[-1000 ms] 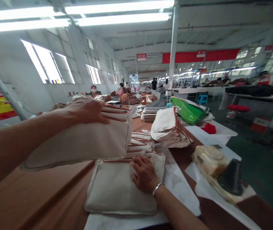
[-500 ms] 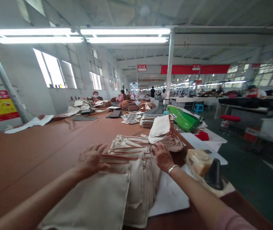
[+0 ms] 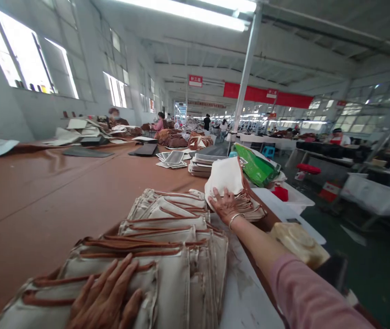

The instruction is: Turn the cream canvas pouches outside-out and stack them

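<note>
Overlapping cream fabric pieces with brown edging [image 3: 171,260] lie in a long fanned row on the brown table. My left hand [image 3: 108,292] rests flat on the nearest of them, fingers stretched out. Beyond the row's far right end stands a taller stack of cream pieces with brown edges [image 3: 227,176]. My right hand [image 3: 224,203], with a bracelet at the wrist, touches the near side of that stack, its fingers spread. Beneath the row's right side a white sheet [image 3: 241,283] shows.
A yellowish block [image 3: 299,242] and a dark object [image 3: 334,272] sit by the right table edge. Behind the stack are a green bag [image 3: 258,167], framed panels [image 3: 203,164] and brown bundles [image 3: 172,138]. Other people work farther back.
My left hand has moved back toward me, onto the nearest pieces. My right hand has gone from the row to the taller stack. The view has tilted and shifted.
</note>
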A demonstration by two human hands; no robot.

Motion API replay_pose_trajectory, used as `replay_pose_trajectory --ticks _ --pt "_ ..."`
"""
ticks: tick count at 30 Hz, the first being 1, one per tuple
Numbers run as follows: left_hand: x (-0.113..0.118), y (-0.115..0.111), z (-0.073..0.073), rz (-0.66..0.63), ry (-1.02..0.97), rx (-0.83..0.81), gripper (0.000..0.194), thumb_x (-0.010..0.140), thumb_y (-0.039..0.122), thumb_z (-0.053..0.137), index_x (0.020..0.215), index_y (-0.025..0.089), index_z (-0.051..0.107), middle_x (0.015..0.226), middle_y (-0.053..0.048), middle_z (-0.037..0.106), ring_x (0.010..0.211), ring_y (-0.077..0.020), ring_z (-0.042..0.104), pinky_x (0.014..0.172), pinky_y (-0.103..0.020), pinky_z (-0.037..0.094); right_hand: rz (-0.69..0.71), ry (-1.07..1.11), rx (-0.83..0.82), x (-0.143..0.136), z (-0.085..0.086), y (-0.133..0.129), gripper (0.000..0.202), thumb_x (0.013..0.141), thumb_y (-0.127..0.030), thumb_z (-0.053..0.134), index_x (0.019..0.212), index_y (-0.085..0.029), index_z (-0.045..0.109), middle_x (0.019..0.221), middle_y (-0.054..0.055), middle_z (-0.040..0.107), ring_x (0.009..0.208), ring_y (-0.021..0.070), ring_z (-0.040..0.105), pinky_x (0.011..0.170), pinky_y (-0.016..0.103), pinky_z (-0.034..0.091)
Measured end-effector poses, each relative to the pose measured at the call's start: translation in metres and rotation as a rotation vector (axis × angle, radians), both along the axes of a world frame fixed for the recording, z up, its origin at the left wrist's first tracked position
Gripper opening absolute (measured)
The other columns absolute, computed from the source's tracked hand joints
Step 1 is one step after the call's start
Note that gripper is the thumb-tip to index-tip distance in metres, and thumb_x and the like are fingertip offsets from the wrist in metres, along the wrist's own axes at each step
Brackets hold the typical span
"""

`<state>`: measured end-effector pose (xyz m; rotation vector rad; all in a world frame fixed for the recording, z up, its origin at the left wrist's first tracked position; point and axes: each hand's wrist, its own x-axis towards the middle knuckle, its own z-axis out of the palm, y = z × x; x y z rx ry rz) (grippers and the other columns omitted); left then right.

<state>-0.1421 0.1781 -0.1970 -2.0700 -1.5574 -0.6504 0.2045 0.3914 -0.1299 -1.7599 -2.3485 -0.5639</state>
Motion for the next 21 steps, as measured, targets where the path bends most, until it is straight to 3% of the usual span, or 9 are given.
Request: replay_pose_trajectory --ticks 3,5,9,14,16,21 --pt "0.000 0.001 -0.006 0.010 -0.018 0.000 0.067 0.082 0.045 0.052 0.144 0.027 0.037 0.146 -0.004 0.047 0.131 -0.0293 0.045 0.119 -0.047 0.012 -0.072 0.034 -0.035 0.038 0.019 0.017 0.046 0.094 -0.030 0.058 0.138 -0.025 0.045 0.152 0.010 0.033 0.131 0.0358 0.040 0.103 0.061 0.036" --pt "0.002 0.001 -0.007 0.016 -0.017 -0.012 0.066 0.082 0.044 0.051 0.144 0.028 0.037 0.146 -0.003 0.047 0.131 -0.0294 0.045 0.119 -0.047 0.012 -0.129 0.072 -0.059 0.069 0.031 0.028 0.049 0.094 -0.027 0.057 0.141 -0.029 0.042 0.155 0.011 0.028 0.128 0.0374 0.043 0.100 0.061 0.038" --pt "0.006 -0.001 -0.002 0.028 0.000 -0.031 0.064 0.083 0.044 0.051 0.143 0.026 0.039 0.147 -0.004 0.046 0.133 -0.0305 0.043 0.119 -0.047 0.012 -0.202 0.131 -0.095 0.110 0.033 0.033 0.047 0.095 -0.029 0.056 0.140 -0.025 0.043 0.151 0.012 0.034 0.121 0.0325 0.050 0.098 0.056 0.043" --pt "0.013 -0.007 0.009 0.040 0.019 -0.011 0.059 0.084 0.042 0.052 0.139 0.024 0.046 0.144 -0.005 0.049 0.130 -0.0298 0.046 0.118 -0.046 0.013 -0.177 0.143 -0.131 0.094 0.009 0.016 0.037 0.095 -0.030 0.058 0.130 -0.020 0.052 0.137 0.011 0.050 0.116 0.0281 0.055 0.096 0.050 0.048" --pt "0.014 -0.009 0.012 0.044 0.027 -0.001 0.056 0.085 0.040 0.052 0.138 0.023 0.047 0.143 -0.005 0.050 0.130 -0.0288 0.047 0.117 -0.045 0.013 -0.176 0.148 -0.142 0.085 0.007 0.012 0.035 0.095 -0.029 0.058 0.128 -0.019 0.054 0.135 0.011 0.052 0.115 0.0277 0.056 0.095 0.050 0.048" --pt "0.014 -0.015 0.017 0.060 0.043 0.006 0.051 0.087 0.040 0.052 0.135 0.022 0.051 0.142 -0.006 0.051 0.129 -0.0277 0.048 0.118 -0.043 0.010 -0.161 0.183 -0.195 0.076 0.034 0.002 0.033 0.095 -0.030 0.059 0.124 -0.017 0.056 0.127 0.010 0.057 0.107 0.0256 0.060 0.089 0.047 0.052"
